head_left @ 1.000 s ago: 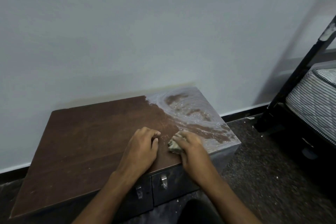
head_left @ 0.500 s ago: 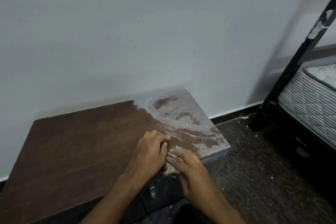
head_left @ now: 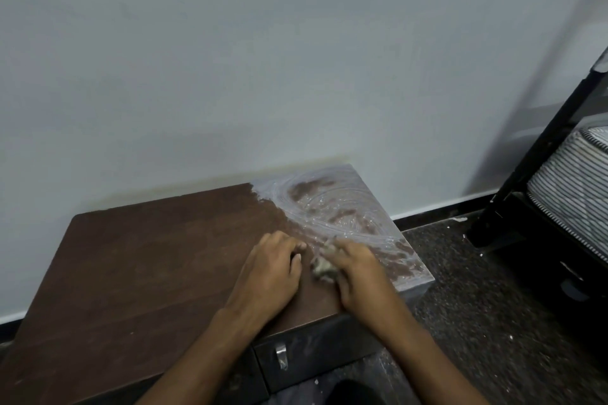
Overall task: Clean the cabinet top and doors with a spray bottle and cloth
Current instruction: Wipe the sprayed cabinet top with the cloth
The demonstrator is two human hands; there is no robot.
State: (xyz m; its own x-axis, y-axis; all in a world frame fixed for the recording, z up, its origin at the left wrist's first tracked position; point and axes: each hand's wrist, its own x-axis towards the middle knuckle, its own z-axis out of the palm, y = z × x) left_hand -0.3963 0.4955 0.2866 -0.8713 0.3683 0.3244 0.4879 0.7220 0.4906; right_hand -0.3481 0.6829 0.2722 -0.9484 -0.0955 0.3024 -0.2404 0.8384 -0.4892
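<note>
Currently right hand [head_left: 357, 270] grips crumpled cloth [head_left: 324, 268] on wooden cabinet top [head_left: 148, 273]; left hand [head_left: 271, 270] rests flat beside it, holding nothing

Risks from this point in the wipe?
1. The cloth is a small wad under the right hand; it may smear the white film rather than lift it.
2. That film reaches the right edge of the cabinet top, so residue could be pushed onto the floor.
3. The left hand rests on the wiped wood and may leave marks.
</note>
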